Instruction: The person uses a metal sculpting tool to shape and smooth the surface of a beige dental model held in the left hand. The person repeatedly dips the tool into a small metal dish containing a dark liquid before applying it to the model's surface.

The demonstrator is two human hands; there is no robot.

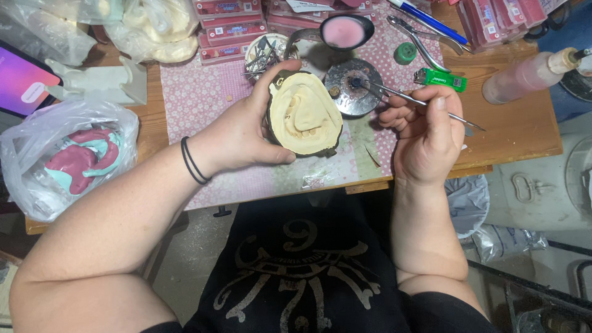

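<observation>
My left hand (246, 126) grips a dark oval flask holding a cream-coloured dental mould (305, 114), tilted so its open face looks up at me. My right hand (425, 132) pinches a thin metal instrument (401, 95); its tip points left and rests on a round metal burner lid (354, 86) just behind the mould. Two black bands circle my left wrist. Both hands hover over a pink patterned cloth (203, 98) on a wooden table (518, 129).
Behind the hands stand a dark bowl of pink paste (344, 32), a cup of small tools (265, 54), a green lighter (441, 79), pliers (419, 40) and stacked pink boxes (231, 28). A squeeze bottle (530, 77) lies at right. Plastic bags with casts (68, 157) sit at left.
</observation>
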